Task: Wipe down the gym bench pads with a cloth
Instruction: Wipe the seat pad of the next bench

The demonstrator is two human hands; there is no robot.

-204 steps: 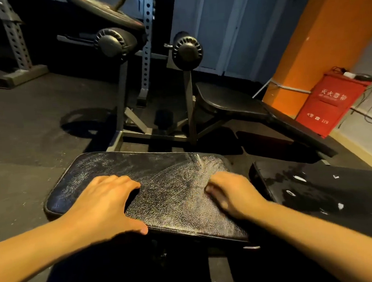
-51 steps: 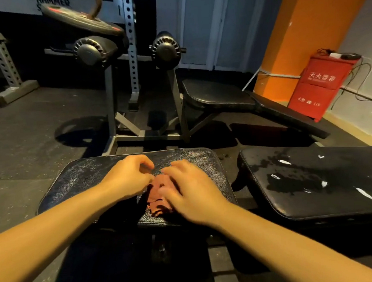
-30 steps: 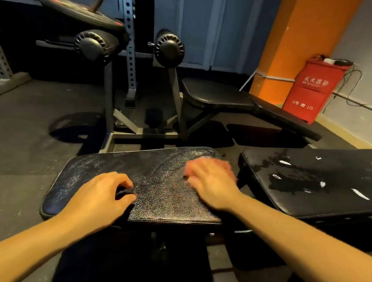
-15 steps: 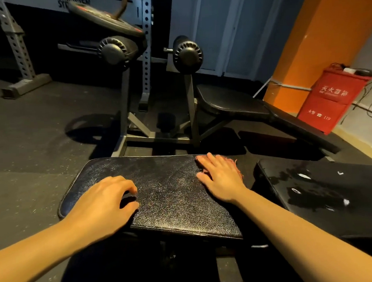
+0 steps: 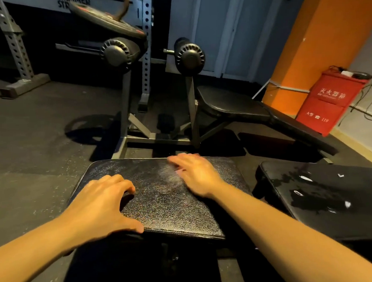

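Head view: wiping the far side of the near pad (image 5: 162, 203).
The right hand (image 5: 196, 175) lies flat, fingers straight, pressing the cloth (image 5: 179, 172) near the pad's far edge. Only a pink sliver of the cloth shows. The left hand (image 5: 102, 207) braces near-left, fingers loosely arched, holding nothing. This pad looks mostly wiped, while the blotched right pad (image 5: 325, 197) seems undone.

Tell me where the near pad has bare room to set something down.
Free on the seat pad: the middle strip between left hand and right hand, and the near right corner. Crowded: far edge, under right hand and cloth.
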